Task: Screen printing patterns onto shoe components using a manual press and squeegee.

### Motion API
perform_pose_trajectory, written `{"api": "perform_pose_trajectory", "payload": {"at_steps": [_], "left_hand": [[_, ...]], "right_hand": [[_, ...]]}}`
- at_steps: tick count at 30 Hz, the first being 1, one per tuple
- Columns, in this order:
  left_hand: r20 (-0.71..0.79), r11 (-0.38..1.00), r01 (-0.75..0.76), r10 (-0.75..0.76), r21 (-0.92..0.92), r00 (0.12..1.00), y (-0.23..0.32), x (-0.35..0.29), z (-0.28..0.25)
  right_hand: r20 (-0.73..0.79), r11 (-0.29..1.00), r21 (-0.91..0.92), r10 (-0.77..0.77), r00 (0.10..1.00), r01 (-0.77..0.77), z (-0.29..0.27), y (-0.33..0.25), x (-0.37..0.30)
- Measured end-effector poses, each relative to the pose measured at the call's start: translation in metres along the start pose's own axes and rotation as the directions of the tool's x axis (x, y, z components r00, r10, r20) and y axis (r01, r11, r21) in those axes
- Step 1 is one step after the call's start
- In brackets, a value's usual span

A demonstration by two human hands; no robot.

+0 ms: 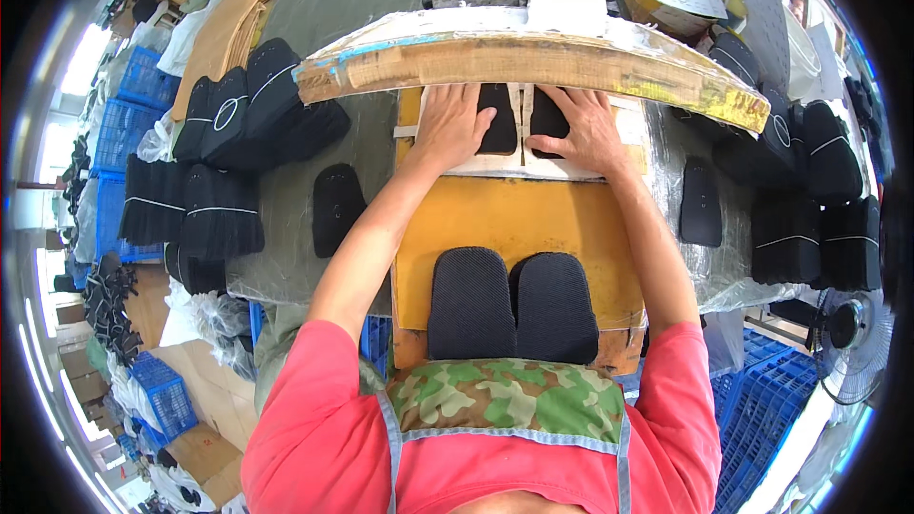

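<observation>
My left hand (pixel 453 129) lies flat on a pale board (pixel 466 168), its thumb on the edge of a black insole-shaped piece (pixel 498 124). Opposite it, my right hand (pixel 583 129) is spread over a second black piece (pixel 544 116), the thumb stretched across its lower end. A narrow slot runs between the two pieces. The far fingertips and upper ends of the pieces disappear beneath a hinged wooden frame (pixel 533 62) tilted up above them. Closer to me, two textured black insoles (pixel 470 303) rest side by side on a yellow board (pixel 514 214).
Stacks of tied black insoles stand at the left (pixel 219 200) and right (pixel 826 157). Single black pieces lie beside the left forearm (pixel 339 209) and right forearm (pixel 701 202). Blue crates (pixel 771 409) and a fan (pixel 845 328) are at the lower right.
</observation>
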State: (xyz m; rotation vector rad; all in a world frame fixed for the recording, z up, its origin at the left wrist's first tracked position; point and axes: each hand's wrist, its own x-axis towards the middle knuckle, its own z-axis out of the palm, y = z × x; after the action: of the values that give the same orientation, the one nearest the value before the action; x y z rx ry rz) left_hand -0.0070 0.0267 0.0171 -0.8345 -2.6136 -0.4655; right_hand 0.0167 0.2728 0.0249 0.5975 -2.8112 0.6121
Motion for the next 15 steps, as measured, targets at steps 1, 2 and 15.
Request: {"api": "perform_pose_trajectory", "payload": {"at_steps": [1, 2, 15], "left_hand": [[0.001, 0.999, -0.039, 0.039, 0.007, 0.999, 0.000, 0.000, -0.001], [0.034, 1.000, -0.026, 0.025, 0.015, 0.999, 0.001, -0.002, -0.003], [0.025, 0.995, 0.031, -0.033, 0.098, 0.999, 0.026, 0.010, 0.022]], "right_hand": [[-0.001, 1.000, 0.004, -0.004, 1.000, 0.004, 0.000, 0.000, 0.001], [0.004, 1.000, -0.003, -0.001, 1.000, 0.001, 0.000, -0.001, 0.001], [-0.051, 0.999, -0.015, -0.042, 0.998, 0.042, 0.003, -0.005, 0.004]]}}
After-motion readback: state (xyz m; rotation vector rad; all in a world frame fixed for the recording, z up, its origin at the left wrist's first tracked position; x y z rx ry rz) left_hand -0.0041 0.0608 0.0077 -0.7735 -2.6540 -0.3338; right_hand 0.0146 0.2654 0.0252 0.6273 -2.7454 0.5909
